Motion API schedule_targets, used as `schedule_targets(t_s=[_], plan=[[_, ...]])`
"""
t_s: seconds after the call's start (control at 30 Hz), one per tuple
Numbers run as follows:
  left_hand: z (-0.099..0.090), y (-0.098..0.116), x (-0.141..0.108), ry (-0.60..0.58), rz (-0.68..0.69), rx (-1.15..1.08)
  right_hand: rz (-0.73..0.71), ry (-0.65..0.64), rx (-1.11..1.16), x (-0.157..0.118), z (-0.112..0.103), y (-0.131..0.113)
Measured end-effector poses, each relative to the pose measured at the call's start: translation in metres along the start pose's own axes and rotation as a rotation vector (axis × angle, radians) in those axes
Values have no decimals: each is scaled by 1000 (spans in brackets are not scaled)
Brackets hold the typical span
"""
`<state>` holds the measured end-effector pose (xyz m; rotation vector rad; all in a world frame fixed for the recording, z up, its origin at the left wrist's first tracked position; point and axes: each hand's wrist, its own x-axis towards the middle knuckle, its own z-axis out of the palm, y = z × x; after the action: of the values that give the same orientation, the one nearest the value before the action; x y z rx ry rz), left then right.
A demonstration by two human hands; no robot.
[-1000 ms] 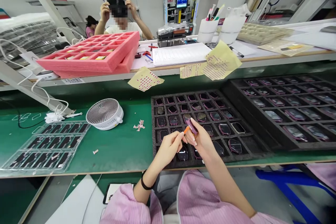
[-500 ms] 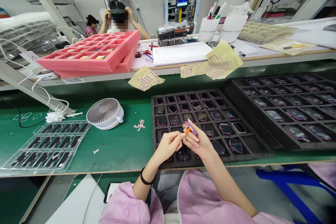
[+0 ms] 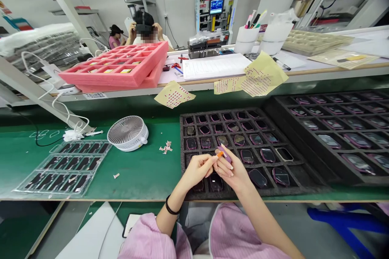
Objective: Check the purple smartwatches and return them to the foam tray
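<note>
My right hand [image 3: 236, 172] is closed around a small purple watch case [image 3: 225, 155], held edge-on above the dark foam tray [image 3: 310, 184]. Between the thumb and forefinger of my left hand [image 3: 197, 169] is an orange stick [image 3: 220, 154], its tip against or very near the case. Fingers cover most of both items, so the contact point is hidden. In the foam tray's compartments lie several dark-glass watch cases with purple rims, such as the watch case [image 3: 281, 177] at the front right. A pale-rimmed case [image 3: 284, 154] sits in another compartment.
A second foam tray [image 3: 330, 160] of cases stands at right. Left are a white fan [image 3: 129, 133], small paper bits [image 3: 165, 147] and a clear plastic tray [image 3: 65, 166] of black parts. Pink foam trays [image 3: 121, 77] and yellow label sheets [image 3: 174, 94] are on the shelf; a co-worker sits beyond.
The view has shifted slightly, so the whole scene sits further right and lower. Both hands still hold the purple case and orange stick together, with the stick tilted a little differently.
</note>
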<state>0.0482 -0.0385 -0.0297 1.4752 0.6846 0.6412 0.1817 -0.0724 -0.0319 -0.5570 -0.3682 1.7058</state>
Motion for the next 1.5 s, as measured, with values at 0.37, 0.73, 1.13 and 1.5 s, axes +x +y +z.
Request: schedule_targets(t_s=[0.37,0.73,1.13,1.5], plan=[[10,2,-1,180,98,-8,-333,285,-492,-5,4,18],[-65,-8,-21,527,53,175,-548,505,-1213,2,-55,-23],[-117,-35,-29,690,-362,1014,-454,368,-1549,-10,-69,-16],[-123,-39,-26,664,-421,1088,-756,686,-2003,-27,-82,-33]])
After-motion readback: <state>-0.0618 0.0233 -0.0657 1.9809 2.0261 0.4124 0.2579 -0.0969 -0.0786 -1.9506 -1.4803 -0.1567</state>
